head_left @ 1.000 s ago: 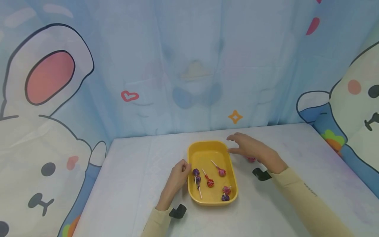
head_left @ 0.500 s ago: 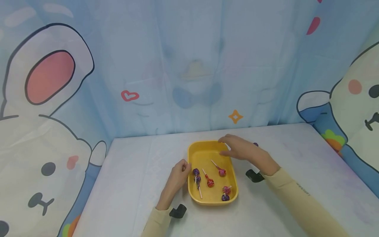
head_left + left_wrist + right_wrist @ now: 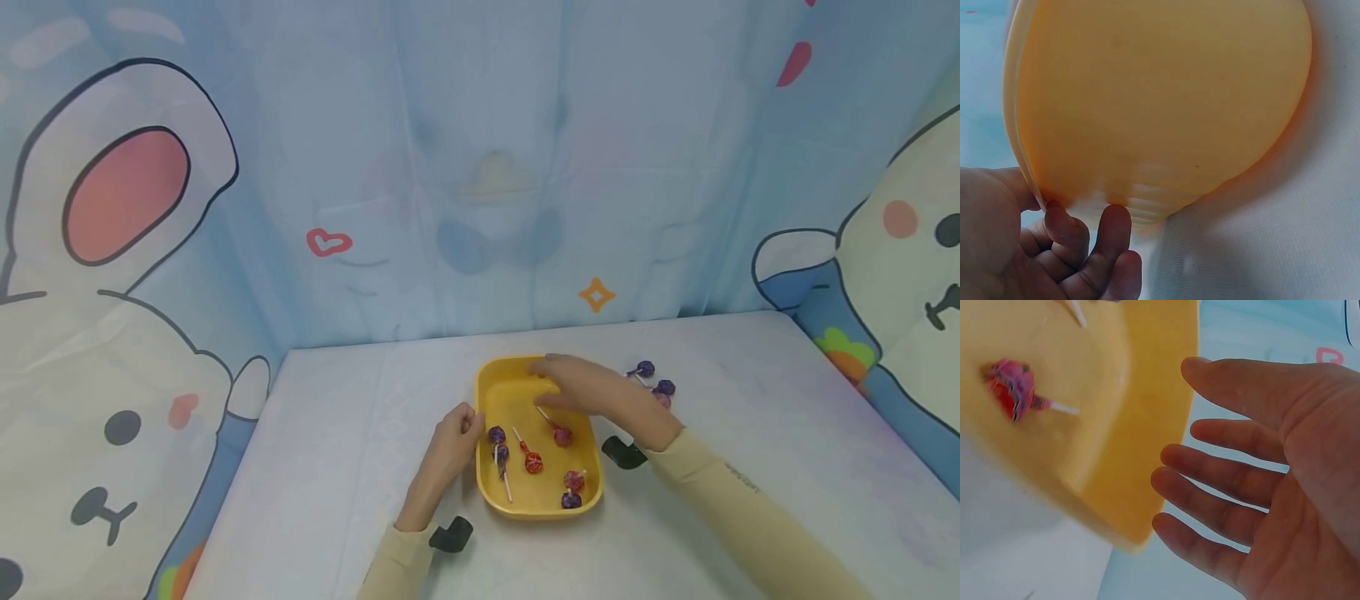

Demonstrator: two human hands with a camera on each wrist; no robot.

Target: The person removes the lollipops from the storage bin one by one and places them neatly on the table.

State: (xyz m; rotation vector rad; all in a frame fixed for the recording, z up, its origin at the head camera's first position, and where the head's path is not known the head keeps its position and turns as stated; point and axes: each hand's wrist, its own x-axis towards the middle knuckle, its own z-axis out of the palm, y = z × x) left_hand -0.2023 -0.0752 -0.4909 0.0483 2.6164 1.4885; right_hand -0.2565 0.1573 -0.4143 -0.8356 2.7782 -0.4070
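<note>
Two hands (image 3: pixel 452 439) (image 3: pixel 596 388), right fingers (image 3: pixel 1210 506) spread

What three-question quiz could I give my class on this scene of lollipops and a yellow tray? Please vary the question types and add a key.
1. Fill in the blank: In the head view, several lollipops lie on the table to the ____ of the yellow tray.
2. True or false: The right grip is closed around a lollipop.
3. Choose one: What is the left grip holding?
A) a lollipop's stick
B) the tray's rim
C) the tablecloth's edge

Key: 1. right; 2. false; 3. B
</note>
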